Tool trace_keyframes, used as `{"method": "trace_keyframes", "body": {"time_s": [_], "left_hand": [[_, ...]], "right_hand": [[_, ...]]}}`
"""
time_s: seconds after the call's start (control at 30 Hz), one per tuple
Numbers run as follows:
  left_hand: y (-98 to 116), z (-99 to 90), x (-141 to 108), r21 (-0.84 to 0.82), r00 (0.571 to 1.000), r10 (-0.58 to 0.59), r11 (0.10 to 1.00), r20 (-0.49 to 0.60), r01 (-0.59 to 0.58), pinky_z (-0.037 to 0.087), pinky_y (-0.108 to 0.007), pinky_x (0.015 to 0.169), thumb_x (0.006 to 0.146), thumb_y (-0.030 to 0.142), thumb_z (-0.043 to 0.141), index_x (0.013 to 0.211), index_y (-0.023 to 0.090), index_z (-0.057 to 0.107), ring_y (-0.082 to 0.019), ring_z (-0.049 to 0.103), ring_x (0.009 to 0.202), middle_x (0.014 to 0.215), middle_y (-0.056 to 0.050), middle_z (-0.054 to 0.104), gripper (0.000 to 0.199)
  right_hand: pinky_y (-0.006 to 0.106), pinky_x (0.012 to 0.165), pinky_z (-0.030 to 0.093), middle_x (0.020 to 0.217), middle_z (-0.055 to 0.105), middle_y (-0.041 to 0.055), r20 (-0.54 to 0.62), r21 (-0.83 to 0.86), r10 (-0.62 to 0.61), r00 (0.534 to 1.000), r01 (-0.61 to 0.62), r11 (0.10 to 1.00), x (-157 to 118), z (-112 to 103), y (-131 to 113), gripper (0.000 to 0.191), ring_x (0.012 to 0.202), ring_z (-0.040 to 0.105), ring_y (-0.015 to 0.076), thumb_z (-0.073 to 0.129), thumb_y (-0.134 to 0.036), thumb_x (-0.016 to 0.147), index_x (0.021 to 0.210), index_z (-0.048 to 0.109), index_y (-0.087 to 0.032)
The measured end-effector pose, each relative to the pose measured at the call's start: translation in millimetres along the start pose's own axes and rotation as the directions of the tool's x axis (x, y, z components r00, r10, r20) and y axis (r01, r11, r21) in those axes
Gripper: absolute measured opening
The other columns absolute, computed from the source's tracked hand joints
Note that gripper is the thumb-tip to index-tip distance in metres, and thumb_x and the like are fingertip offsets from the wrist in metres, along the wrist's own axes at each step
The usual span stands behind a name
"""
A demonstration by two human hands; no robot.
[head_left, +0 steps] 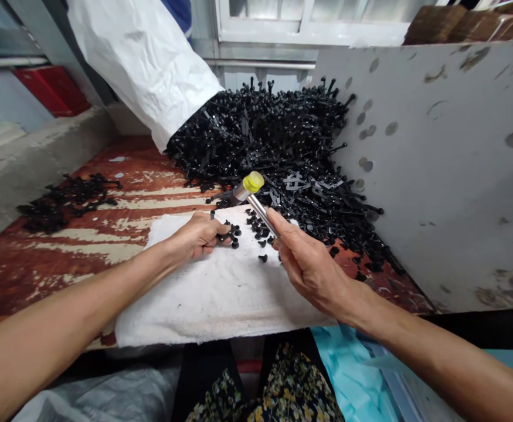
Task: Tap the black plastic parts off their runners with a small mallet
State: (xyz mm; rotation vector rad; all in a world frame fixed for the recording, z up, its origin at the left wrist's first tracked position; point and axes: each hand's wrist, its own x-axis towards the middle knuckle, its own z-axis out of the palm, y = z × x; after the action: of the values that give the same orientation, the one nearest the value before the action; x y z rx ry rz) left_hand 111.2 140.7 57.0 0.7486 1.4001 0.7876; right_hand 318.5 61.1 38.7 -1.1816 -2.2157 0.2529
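Over a white cloth (pixel 221 299) on the red table (pixel 27 264), the left hand (pixel 206 234) is pinching a black plastic part (pixel 234 232) between thumb and fingers. The right hand (pixel 302 258) is gripping a hammer (pixel 258 208) by its metal handle, its yellow-tipped head pointing away. Loose black bits (pixel 262 258) are lying between the hands, and a big black heap (pixel 265 129) is resting behind, at a white bag's (pixel 142 64) mouth.
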Motion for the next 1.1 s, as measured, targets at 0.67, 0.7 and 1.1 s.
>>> {"method": "trace_keyframes", "body": {"time_s": [0.67,0.7,1.1], "left_hand": [[-10,-3.9,5,0.246,0.993,0.118,0.963,-0.014,-0.111,0.016,-0.015,0.027,0.073,0.006,0.068,0.059,0.016,0.053,-0.004,0.030,0.024,0.049,-0.008,0.063,0.023],[-10,-3.6,4,0.258,0.993,0.120,0.959,-0.011,-0.113,0.016,-0.015,0.027,0.073,0.007,0.067,0.061,0.016,0.054,-0.004,0.031,0.024,0.049,-0.007,0.063,0.021],[-5,-15.9,-30,0.331,0.980,0.101,0.931,0.173,-0.155,0.017,-0.012,0.032,0.078,0.020,0.057,0.078,0.014,0.055,-0.002,0.030,0.034,0.057,0.003,0.054,0.007]], "right_hand": [[0.038,0.084,0.056,0.107,0.068,0.0130,0.031,-0.083,0.068,0.997,-0.065,0.994,-4,-3,-11,0.064,0.092,0.067,0.0222,0.035,-0.007,0.087,0.151,0.033,-0.017],[0.037,0.079,0.056,0.100,0.070,0.0116,0.119,-0.101,0.108,0.987,-0.096,0.990,-5,-2,-11,0.065,0.084,0.067,0.0213,0.036,-0.006,0.085,0.149,0.037,-0.016],[0.023,0.049,0.042,0.072,0.055,-0.0006,0.058,0.464,0.434,0.899,-0.409,0.785,-36,-4,-3,0.047,0.055,0.049,0.0114,0.042,-0.029,0.094,0.140,0.046,-0.018]]}}
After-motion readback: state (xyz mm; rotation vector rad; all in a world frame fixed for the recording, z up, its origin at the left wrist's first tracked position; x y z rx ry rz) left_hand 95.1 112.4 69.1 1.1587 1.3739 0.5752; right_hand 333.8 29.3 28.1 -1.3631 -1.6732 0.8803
